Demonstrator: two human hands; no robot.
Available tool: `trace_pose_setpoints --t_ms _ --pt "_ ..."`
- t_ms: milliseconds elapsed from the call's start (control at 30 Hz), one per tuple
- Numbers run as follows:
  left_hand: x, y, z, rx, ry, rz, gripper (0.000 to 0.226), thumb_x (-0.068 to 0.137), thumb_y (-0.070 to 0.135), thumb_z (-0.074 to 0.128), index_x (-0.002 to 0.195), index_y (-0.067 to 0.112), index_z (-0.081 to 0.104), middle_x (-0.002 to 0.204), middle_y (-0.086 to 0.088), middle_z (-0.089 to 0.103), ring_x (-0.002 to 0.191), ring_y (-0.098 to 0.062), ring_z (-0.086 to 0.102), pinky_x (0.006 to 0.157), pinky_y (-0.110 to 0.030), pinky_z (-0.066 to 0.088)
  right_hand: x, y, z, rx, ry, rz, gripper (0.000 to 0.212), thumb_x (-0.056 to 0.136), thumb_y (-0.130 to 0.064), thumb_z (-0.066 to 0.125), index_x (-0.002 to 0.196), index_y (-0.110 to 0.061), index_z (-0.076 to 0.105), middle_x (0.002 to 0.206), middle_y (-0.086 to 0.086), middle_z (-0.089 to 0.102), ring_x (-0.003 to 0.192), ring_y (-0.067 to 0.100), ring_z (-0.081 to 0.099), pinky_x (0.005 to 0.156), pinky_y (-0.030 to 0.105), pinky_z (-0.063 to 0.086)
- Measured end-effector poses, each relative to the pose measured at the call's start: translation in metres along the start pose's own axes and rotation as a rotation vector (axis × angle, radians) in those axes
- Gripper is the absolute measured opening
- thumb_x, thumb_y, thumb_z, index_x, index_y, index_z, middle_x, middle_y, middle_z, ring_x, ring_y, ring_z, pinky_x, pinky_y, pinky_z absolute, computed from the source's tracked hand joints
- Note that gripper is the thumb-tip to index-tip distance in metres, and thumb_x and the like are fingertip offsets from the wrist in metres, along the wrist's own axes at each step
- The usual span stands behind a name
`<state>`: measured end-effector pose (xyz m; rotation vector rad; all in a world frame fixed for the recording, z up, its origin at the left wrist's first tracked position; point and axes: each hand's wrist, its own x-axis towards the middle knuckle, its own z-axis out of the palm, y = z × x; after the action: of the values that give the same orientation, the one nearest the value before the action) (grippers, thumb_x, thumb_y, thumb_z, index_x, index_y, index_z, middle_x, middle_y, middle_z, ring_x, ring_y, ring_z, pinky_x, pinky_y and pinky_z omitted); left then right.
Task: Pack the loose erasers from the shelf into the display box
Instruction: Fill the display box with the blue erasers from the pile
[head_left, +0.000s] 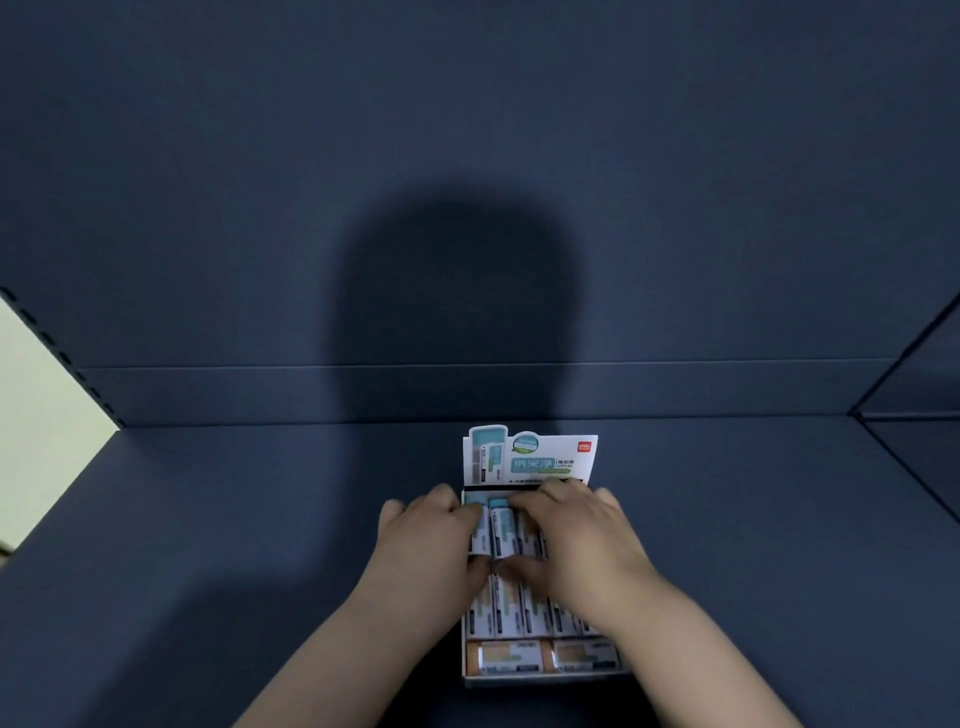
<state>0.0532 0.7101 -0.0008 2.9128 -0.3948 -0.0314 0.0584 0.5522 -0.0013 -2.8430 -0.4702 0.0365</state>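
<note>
Near rows of erasers (535, 608) already sit packed in the display box (545, 679) on the shelf (260, 519). Left hand (431, 525) and right hand (576, 525) each pinch far-row ones into place. Looks nearly done, no loose ones visible.

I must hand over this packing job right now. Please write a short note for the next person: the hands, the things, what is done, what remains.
Left hand: at the box's left edge, fingers on the back-row erasers; gripping or only pressing, I cannot tell.
Right hand: lies across the same row; grip also unclear.
Display box: on the shelf, header card upright.
Done: middle row and two crosswise front erasers are in.
Left: probably settle the back row. No loose erasers show on the shelf.
</note>
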Motion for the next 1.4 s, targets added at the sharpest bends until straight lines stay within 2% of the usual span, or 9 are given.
trace_pose_setpoints --t_ms 233,433,633,700,800,933,1067,1267,1400 --pt "-0.002 0.000 0.000 -0.032 -0.008 -0.018 0.043 0.088 0.043 0.048 0.130 0.034 0.045 0.111 0.009 0.043 0.104 -0.009 0.047 0.084 -0.026 0.022 -0.001 0.002 0.000 0.030 -0.014 -0.025 0.063 0.079 -0.062 0.055 0.134 -0.035 0.042 0.127 -0.013 0.048 0.123 0.010 0.037 0.086 0.022 0.018" --pt "-0.003 -0.001 0.002 -0.034 -0.005 -0.017 0.044 0.090 0.043 0.047 0.132 0.033 0.044 0.113 0.009 0.043 0.106 -0.009 0.046 0.084 -0.026 0.022 -0.001 0.000 0.004 0.007 0.014 -0.023 0.061 0.086 -0.060 0.047 0.139 -0.031 0.037 0.134 -0.010 0.046 0.126 0.012 0.036 0.097 0.026 0.021" --pt "-0.006 0.000 0.000 -0.065 0.030 -0.025 0.047 0.088 0.048 0.049 0.133 0.035 0.043 0.111 0.010 0.044 0.105 -0.009 0.048 0.083 -0.026 0.022 -0.007 0.004 -0.002 0.090 0.084 -0.022 0.062 0.084 -0.059 0.052 0.139 -0.032 0.039 0.134 -0.014 0.045 0.128 0.008 0.034 0.099 0.022 0.019" --pt "-0.007 -0.001 -0.005 -0.075 0.069 -0.011 0.049 0.088 0.048 0.049 0.135 0.036 0.040 0.110 0.011 0.045 0.103 -0.008 0.048 0.086 -0.025 0.024 -0.011 0.008 -0.008 0.129 0.168 -0.022 0.058 0.082 -0.059 0.054 0.133 -0.031 0.049 0.128 -0.014 0.052 0.123 0.010 0.042 0.093 0.023 0.023" --pt "-0.011 0.002 -0.014 -0.074 0.179 0.038 0.045 0.090 0.046 0.047 0.135 0.039 0.041 0.108 0.013 0.048 0.098 -0.007 0.049 0.088 -0.026 0.027 -0.020 0.020 -0.016 0.163 0.245 0.014 0.050 0.079 -0.054 0.058 0.121 -0.027 0.062 0.104 -0.011 0.063 0.105 0.015 0.055 0.084 0.025 0.030" --pt "-0.015 0.019 -0.019 -0.026 0.284 0.116 0.037 0.087 0.036 0.056 0.124 0.029 0.058 0.099 0.008 0.061 0.090 -0.015 0.059 0.080 -0.033 0.035 -0.034 0.035 -0.027 0.184 0.247 0.056 0.043 0.080 -0.046 0.065 0.118 -0.027 0.063 0.085 -0.014 0.054 0.091 0.013 0.054 0.087 0.031 0.043" --pt "-0.013 0.043 -0.010 0.056 0.347 0.143 0.032 0.080 0.034 0.062 0.109 0.023 0.068 0.080 0.007 0.064 0.072 -0.018 0.062 0.064 -0.035 0.042 -0.047 0.050 -0.034 0.182 0.218 0.051 0.038 0.081 -0.043 0.065 0.117 -0.031 0.062 0.085 -0.014 0.053 0.091 0.010 0.053 0.085 0.026 0.042" --pt "-0.008 0.103 0.001 0.190 0.372 0.125 0.021 0.073 0.029 0.067 0.091 0.020 0.073 0.068 0.002 0.064 0.062 -0.022 0.062 0.055 -0.033 0.045 -0.071 0.095 -0.049 0.093 0.168 0.004 0.043 0.086 -0.048 0.057 0.125 -0.030 0.057 0.098 -0.012 0.057 0.103 0.012 0.052 0.091 0.027 0.039" --pt "-0.004 0.163 0.017 0.222 0.348 0.113 0.029 0.064 0.030 0.079 0.090 0.018 0.073 0.065 -0.001 0.063 0.058 -0.024 0.061 0.054 -0.032 0.045 -0.097 0.142 -0.066 -0.004 0.134 -0.062 0.046 0.090 -0.052 0.046 0.130 -0.029 0.051 0.109 -0.010 0.057 0.107 0.012 0.048 0.091 0.026 0.036"
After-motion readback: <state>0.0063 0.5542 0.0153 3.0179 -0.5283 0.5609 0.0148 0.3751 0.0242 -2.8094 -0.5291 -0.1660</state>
